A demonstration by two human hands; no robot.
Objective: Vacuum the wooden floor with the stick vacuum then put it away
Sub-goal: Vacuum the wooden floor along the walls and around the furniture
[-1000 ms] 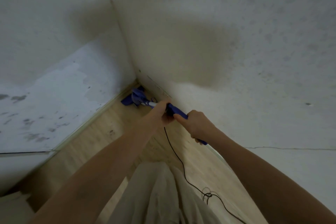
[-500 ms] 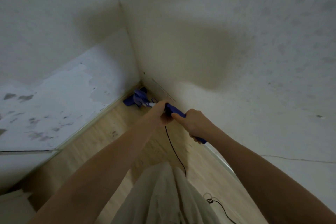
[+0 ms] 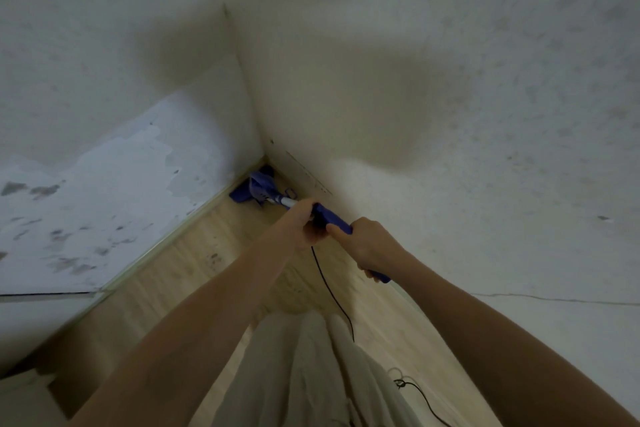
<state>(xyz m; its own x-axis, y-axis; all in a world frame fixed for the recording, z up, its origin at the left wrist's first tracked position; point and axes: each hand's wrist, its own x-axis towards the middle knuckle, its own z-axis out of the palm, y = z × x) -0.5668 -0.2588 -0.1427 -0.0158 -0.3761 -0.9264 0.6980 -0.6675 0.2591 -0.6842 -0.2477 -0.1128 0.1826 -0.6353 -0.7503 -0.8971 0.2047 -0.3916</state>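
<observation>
While both hands, left hand [image 3: 304, 224] and right hand [image 3: 369, 244], clamp fingers round the stick vacuum [image 3: 334, 220], its floor head [image 3: 254, 189] works the wooden floor [image 3: 207, 253] corner; next, I judge, a pull back.

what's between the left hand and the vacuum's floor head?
Head view: only the vacuum's own short white tube and purple body span from the left hand to the floor head in the corner.

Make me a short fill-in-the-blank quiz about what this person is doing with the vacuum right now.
1. The stick vacuum has its head pushed into the ____ where two walls meet.
2. Both the left hand and the right hand grip the vacuum's ____ handle.
3. A thin black ____ hangs from the handle to the wooden floor.

Missing words: corner; blue; cord
</observation>
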